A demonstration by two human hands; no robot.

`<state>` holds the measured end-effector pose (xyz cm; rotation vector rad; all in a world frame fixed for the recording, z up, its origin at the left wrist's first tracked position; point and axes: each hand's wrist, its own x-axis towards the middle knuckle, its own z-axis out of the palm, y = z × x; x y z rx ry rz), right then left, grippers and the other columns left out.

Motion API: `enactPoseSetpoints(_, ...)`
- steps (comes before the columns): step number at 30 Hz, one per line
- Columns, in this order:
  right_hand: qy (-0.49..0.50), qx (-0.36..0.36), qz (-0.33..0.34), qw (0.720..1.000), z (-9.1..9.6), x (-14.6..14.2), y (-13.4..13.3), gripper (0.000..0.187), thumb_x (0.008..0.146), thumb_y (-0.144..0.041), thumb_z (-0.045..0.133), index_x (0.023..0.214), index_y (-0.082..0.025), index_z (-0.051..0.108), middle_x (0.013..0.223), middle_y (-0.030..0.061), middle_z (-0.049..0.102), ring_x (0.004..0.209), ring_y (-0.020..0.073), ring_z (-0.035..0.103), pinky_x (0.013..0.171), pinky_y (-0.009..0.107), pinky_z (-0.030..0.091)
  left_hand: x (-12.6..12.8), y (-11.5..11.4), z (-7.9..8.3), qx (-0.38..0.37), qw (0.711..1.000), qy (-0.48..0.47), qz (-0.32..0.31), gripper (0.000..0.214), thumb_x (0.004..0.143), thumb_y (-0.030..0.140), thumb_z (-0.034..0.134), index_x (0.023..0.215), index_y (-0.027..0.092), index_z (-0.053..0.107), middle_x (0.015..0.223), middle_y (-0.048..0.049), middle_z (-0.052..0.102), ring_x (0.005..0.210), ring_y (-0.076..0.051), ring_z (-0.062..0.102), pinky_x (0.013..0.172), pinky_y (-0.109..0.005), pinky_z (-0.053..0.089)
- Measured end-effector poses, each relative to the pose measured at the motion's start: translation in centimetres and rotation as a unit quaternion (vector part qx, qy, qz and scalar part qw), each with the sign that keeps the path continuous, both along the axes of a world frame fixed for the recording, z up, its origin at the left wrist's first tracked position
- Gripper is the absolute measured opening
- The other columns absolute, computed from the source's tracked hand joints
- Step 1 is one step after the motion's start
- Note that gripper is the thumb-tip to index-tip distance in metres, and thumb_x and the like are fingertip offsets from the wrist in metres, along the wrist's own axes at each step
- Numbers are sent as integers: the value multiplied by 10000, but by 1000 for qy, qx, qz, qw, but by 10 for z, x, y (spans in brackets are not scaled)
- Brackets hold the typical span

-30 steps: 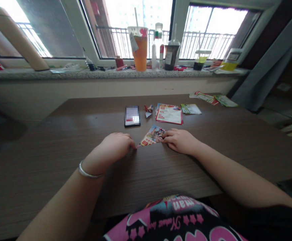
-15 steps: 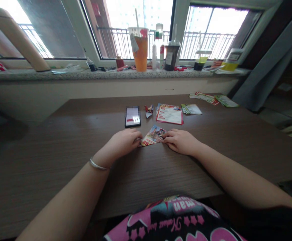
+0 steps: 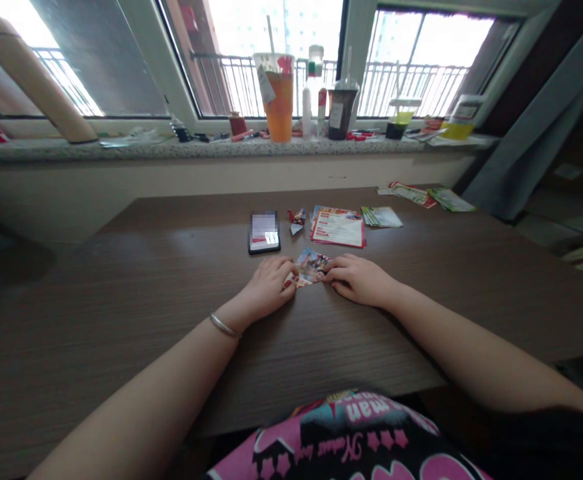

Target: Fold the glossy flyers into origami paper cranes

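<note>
A colourful printed sheet of paper (image 3: 311, 267), folded to a pointed shape, lies on the brown table between my hands. My left hand (image 3: 273, 279), with a silver bangle at its wrist, has its fingers closed on the left end of the paper and covers part of the red print. At the right edge, my right hand (image 3: 355, 277) pinches the paper between thumb and fingers. Just beyond it lie a phone (image 3: 264, 233) with a lit screen and a small folded paper piece (image 3: 297, 220) in red, blue and white.
Beyond my right hand is a stack of printed leaflets (image 3: 339, 228), with green-and-white cards (image 3: 381, 217) beside it. More leaflets (image 3: 411, 194) lie at the table's far right. Along the windowsill (image 3: 136, 152) stand an orange drink cup (image 3: 280, 100), a dark drink cup (image 3: 340, 113) and bottles.
My left hand has slid right, over the paper's left end, hiding more of the red print. My right hand has stayed nearly in place on the right edge.
</note>
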<state>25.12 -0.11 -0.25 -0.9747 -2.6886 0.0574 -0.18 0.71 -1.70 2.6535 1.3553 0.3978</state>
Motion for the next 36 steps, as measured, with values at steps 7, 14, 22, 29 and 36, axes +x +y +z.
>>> enactPoseSetpoints(7,10,-6,-6,1000,0,-3,0,232,867,-187,527,1032,-212,689,1121,81,652,1057,221,563,924,392,463,5,-4,1,-39,997,38,61,333,867,289,452,1171,173,520,1399,-128,441,1334,-281,362,1124,-510,255)
enactPoseSetpoints(14,13,-6,-5,1000,-1,-2,1,245,863,-189,532,1040,-226,696,1133,82,651,1062,223,572,929,398,464,5,-5,2,-75,989,88,90,418,908,263,351,1298,141,440,1502,-172,335,1427,-291,235,1138,-590,162)
enactPoseSetpoints(22,7,-19,-12,1000,2,-1,-2,262,875,-195,518,1069,-232,690,1151,67,653,1075,213,576,934,389,475,-12,4,3,-90,993,69,41,526,831,183,394,1356,155,414,1491,-131,363,1416,-266,273,1157,-513,208)
enactPoseSetpoints(29,7,-19,-11,1000,1,1,-2,258,879,-198,517,1062,-236,695,1156,68,655,1085,214,577,944,399,474,-16,5,12,-106,991,78,31,559,793,186,426,1352,161,428,1485,-127,370,1396,-268,307,1151,-476,244)
enactPoseSetpoints(36,8,-12,3,1000,1,1,-2,290,872,-190,516,1099,-238,689,1164,72,652,1080,221,586,946,407,477,-23,4,23,-132,988,78,15,578,787,192,434,1363,142,419,1481,-132,372,1382,-261,325,1150,-434,262)
